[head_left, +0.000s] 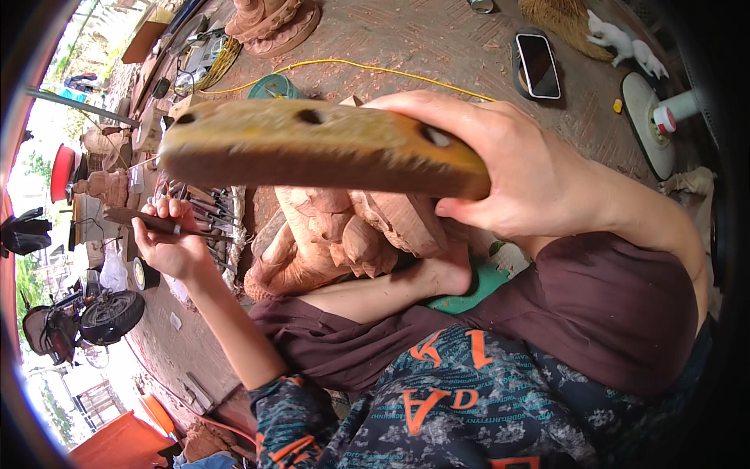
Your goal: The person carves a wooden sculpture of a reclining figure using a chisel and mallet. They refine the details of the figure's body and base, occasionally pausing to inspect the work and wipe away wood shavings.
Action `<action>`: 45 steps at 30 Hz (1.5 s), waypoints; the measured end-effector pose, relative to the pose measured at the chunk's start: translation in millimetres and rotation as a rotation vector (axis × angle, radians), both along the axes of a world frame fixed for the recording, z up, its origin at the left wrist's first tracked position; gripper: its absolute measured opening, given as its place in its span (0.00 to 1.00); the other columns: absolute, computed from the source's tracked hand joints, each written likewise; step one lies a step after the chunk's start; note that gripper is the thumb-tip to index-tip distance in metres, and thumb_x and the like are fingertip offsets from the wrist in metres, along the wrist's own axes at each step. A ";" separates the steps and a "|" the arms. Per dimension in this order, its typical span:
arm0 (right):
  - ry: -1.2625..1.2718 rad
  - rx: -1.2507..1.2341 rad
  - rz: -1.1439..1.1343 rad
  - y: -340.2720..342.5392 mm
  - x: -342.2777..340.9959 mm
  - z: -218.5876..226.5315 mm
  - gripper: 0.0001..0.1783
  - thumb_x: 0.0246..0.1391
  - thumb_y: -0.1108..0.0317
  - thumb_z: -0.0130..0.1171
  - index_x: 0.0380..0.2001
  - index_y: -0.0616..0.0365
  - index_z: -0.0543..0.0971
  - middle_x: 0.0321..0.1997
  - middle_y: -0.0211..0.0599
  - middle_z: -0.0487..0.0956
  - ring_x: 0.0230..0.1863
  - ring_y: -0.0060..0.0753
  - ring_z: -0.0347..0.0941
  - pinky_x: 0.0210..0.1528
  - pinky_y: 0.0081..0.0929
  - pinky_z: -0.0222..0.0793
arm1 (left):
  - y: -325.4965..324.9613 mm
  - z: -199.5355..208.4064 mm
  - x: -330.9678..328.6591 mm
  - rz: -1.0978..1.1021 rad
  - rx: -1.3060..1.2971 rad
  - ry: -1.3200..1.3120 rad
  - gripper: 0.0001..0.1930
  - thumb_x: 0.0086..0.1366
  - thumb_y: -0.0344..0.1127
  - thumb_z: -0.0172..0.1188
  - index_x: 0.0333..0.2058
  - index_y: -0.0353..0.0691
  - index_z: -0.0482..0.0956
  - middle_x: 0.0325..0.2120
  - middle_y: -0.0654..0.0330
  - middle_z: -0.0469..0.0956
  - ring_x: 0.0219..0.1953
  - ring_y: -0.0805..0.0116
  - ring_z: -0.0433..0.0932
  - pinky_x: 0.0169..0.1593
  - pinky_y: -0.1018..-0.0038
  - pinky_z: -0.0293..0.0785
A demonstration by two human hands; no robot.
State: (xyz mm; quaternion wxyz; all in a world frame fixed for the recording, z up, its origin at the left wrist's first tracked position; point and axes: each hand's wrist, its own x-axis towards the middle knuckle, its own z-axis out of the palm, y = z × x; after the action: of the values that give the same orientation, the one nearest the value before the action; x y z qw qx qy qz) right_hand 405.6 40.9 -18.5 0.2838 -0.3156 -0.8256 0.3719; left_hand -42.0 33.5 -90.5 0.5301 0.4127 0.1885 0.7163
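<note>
My right hand (523, 168) grips the end of a thick, worn wooden mallet (312, 152). The mallet is yellowish-brown, has dark holes along its edge, and is raised close in front of me. In my left hand (173, 246), at the left, is a chisel with a dark wooden handle (144, 220); its thin metal shaft points right. Between my legs lies a pale reddish wood carving (324, 230), its upper part hidden behind the mallet. Neither tool touches the carving. My bare foot (449, 277) rests against its right side.
Several carving tools (215, 205) lie in a row beyond my left hand. A yellow cable (351, 62) crosses the floor. At the far right are a phone (537, 66), a broom (566, 27) and a fan base (648, 129). Another carving (273, 31) stands far off; a motorcycle (105, 316) is left.
</note>
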 end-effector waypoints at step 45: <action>0.113 0.636 -0.144 -5.2 7.7 -8.3 0.31 0.46 0.51 0.67 0.56 0.43 0.79 0.22 0.31 0.69 0.20 0.37 0.70 0.23 0.32 0.68 | -63.7 -24.2 161.9 0.647 -0.124 0.079 0.31 0.70 0.53 0.45 0.65 0.40 0.61 0.63 0.51 0.64 0.64 0.54 0.66 0.66 0.51 0.63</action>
State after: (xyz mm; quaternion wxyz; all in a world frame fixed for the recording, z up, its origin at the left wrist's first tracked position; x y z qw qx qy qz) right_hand 413.2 35.7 -26.8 0.4389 -0.2478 -0.8588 0.0912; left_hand 119.9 -30.2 -114.6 0.2915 0.3260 0.3733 0.8182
